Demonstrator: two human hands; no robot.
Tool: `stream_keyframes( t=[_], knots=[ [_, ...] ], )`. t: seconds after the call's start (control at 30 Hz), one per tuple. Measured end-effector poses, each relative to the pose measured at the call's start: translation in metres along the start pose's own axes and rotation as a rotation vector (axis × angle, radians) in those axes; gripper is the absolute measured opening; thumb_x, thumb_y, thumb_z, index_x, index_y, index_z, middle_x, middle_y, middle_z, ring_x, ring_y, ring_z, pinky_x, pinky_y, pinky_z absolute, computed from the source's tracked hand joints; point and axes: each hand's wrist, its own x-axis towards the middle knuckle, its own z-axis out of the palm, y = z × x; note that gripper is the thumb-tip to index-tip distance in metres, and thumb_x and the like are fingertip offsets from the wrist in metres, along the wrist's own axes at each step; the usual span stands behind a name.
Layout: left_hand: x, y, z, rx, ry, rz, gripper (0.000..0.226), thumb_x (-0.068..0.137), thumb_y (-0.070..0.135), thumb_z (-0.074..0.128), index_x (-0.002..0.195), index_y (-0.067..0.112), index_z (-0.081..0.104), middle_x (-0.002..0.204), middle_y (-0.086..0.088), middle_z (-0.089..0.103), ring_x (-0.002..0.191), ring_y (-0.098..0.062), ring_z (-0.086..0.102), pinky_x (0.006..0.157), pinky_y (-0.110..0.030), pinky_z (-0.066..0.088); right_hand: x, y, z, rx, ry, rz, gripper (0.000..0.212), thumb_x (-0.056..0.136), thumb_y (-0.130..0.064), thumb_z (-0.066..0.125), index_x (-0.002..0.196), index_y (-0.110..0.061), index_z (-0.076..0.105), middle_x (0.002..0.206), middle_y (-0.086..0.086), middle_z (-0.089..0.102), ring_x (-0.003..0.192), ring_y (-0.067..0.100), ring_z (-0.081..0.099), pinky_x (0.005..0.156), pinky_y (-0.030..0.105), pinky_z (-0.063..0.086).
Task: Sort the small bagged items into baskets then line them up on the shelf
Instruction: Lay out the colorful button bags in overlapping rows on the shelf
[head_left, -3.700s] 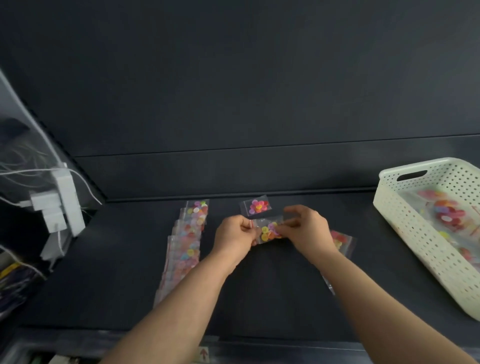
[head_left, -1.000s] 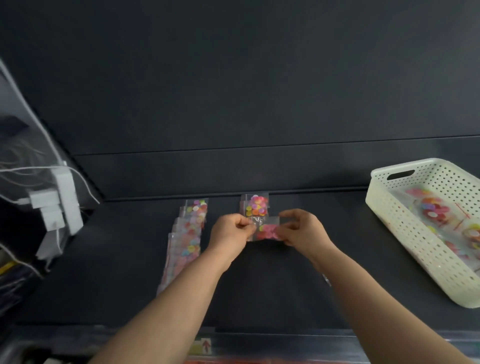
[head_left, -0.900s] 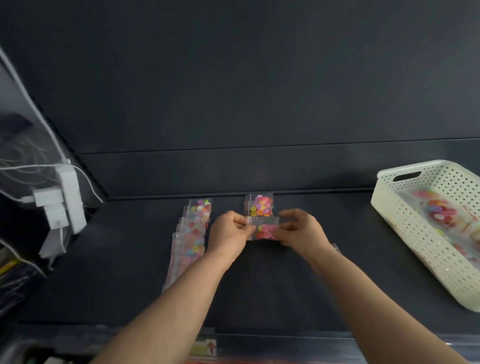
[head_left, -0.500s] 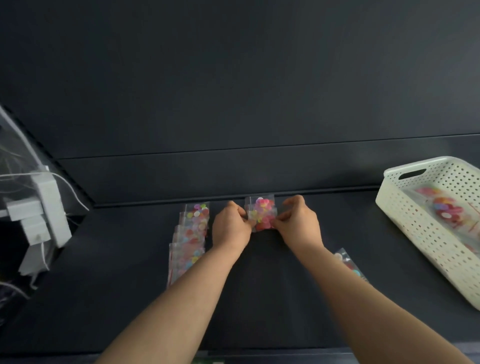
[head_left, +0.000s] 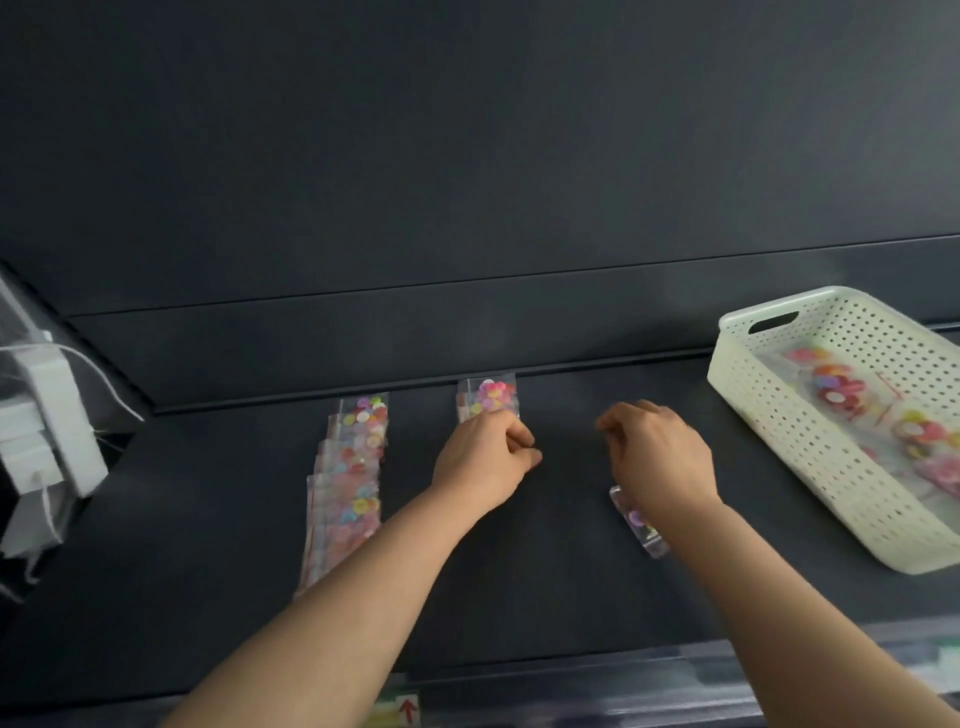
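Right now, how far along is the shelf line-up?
Done: one long row of bags lies on the shelf, and a second row is begun at the back. In hand: the left hand is at that second row; the right hand hovers over a loose bag. Left: that bag, plus more in the basket.

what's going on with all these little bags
A person is lining up small bags of colourful bits on a dark shelf. The left hand sits at the near edge of the middle stack; whether it grips is unclear. The right hand hovers empty over a loose bag. A white basket holds more bags.
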Motion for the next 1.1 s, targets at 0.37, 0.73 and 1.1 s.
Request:
stream_keyframes(
  t=[0.37, 0.73, 1.1],
  knots=[
    [-0.005, 0.074, 0.060, 0.285, -0.200, 0.208, 0.030, 0.089, 0.038, 0.067, 0.116, 0.026, 0.061, 0.121, 0.001, 0.056, 0.114, -0.019, 0.052, 0.088, -0.034, 0.046, -0.026, 0.056, -0.028, -0.123, -0.209, 0.124, 0.045, 0.088, -0.008, 0.047, 0.125, -0.032, 0.057, 0.120, -0.001, 0.052, 0.116, 0.020, 0.048, 0.088, 0.033, 0.046],
    [-0.003, 0.061, 0.038, -0.190, 0.023, 0.213, 0.021, 0.085, 0.012, 0.070, 0.101, 0.022, 0.060, 0.094, 0.007, 0.064, 0.083, -0.011, 0.064, 0.081, -0.031, 0.056, -0.013, 0.046, -0.009, 0.620, -0.315, 0.143, 0.039, 0.080, -0.024, 0.073, 0.117, -0.020, 0.061, 0.089, -0.004, 0.070, 0.085, 0.014, 0.066, 0.078, 0.035, 0.055],
    [-0.007, 0.031, 0.015, -0.258, 0.036, 0.023, 0.014, 0.091, 0.014, 0.064, 0.081, 0.024, 0.062, 0.082, 0.002, 0.067, 0.078, -0.014, 0.062, 0.073, -0.028, 0.050, 0.000, 0.013, -0.014, 0.990, -0.284, 0.219, 0.013, 0.084, -0.022, 0.072, 0.093, -0.015, 0.066, 0.086, -0.002, 0.072, 0.080, 0.013, 0.068, 0.066, 0.024, 0.049]
  ],
)
